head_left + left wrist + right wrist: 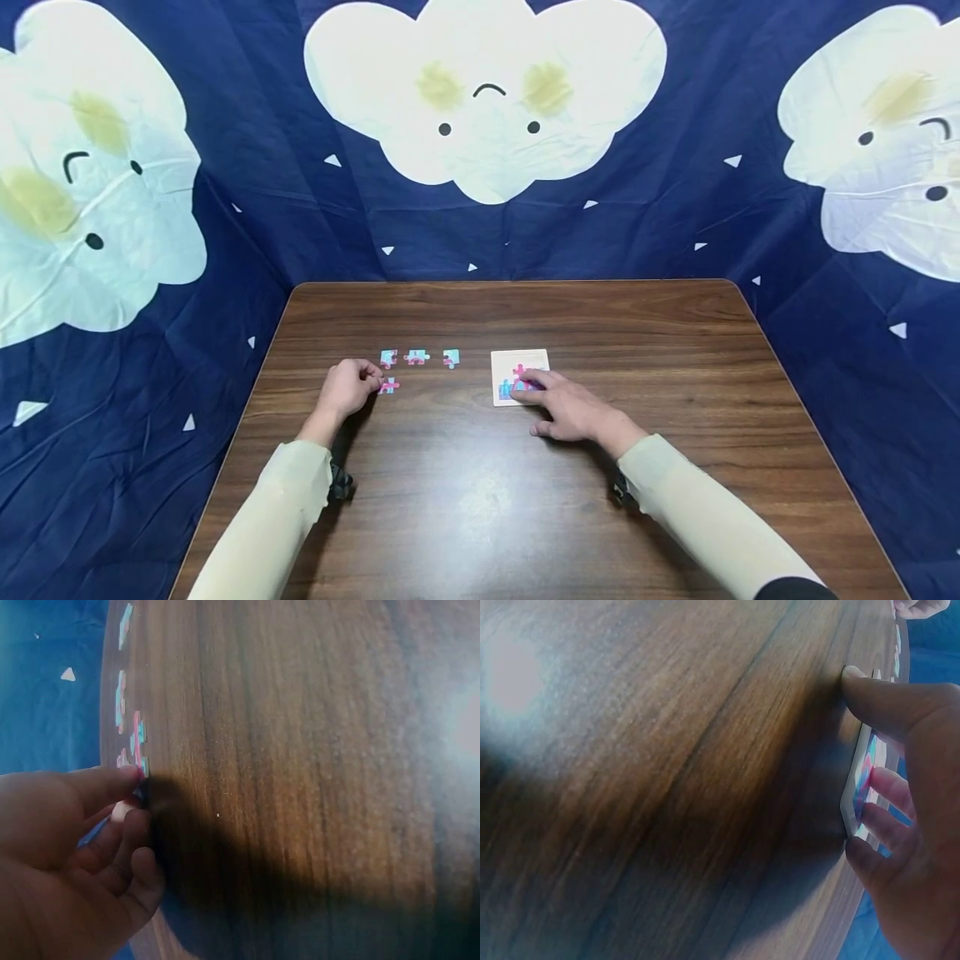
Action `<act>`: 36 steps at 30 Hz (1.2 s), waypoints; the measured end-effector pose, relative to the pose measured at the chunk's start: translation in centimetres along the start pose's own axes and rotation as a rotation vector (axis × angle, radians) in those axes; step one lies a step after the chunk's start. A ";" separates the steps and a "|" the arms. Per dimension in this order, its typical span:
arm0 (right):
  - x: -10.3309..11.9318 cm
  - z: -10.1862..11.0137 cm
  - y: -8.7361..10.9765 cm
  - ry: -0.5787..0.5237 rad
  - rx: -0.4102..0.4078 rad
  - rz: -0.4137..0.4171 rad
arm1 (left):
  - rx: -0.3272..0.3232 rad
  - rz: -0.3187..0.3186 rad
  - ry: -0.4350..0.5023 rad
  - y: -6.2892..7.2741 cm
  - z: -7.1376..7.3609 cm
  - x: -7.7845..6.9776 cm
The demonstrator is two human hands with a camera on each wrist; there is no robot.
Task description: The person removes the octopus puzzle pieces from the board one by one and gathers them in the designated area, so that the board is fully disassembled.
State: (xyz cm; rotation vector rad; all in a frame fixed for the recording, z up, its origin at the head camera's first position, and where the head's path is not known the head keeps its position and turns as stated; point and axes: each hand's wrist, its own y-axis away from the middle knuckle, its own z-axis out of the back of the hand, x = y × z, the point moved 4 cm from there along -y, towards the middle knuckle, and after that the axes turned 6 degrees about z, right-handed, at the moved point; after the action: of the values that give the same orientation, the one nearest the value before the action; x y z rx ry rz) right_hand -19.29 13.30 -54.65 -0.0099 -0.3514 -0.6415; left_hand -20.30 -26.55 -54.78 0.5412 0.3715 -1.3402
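At the left of the table, my left hand (349,387) pinches the edge of a pink-and-blue jigsaw piece (389,386) between thumb and fingertips. In the left wrist view this jigsaw piece (139,739) lies low at the tabletop, its near end hidden behind the thumb. My right hand (573,410) rests with fingers spread over a square white puzzle board (506,358). Pink and blue pieces (507,389) sit in the board's lower part, partly covered by the fingers. From the right wrist, the fingertips touch the board (859,769) and the thumb lies outside its near edge.
Three more jigsaw pieces, a left one (387,358), a middle one (417,357) and a right one (451,358), lie in a row beyond the left hand. The brown wooden table (480,467) meets a dark blue curtain (270,167) with cloud faces behind and at both sides.
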 end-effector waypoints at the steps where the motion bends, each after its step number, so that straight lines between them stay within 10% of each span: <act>1: 0.0 0.0 0.0 0.001 -0.001 0.001 | 0.000 0.002 -0.001 0.0 0.0 0.0; 21: 0.2 -0.2 0.2 0.047 -0.028 0.050 | -0.033 -0.049 -0.043 0.4 0.2 -1.2; 36: -0.2 -0.1 0.5 0.025 -0.059 0.040 | -0.015 -0.130 0.023 0.0 -1.6 -7.2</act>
State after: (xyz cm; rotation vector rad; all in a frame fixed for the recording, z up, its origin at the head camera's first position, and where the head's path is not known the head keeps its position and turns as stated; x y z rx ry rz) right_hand -19.13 13.83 -54.73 -0.0652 -0.3076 -0.6112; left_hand -21.68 -19.75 -52.15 0.5275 0.4415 -1.4563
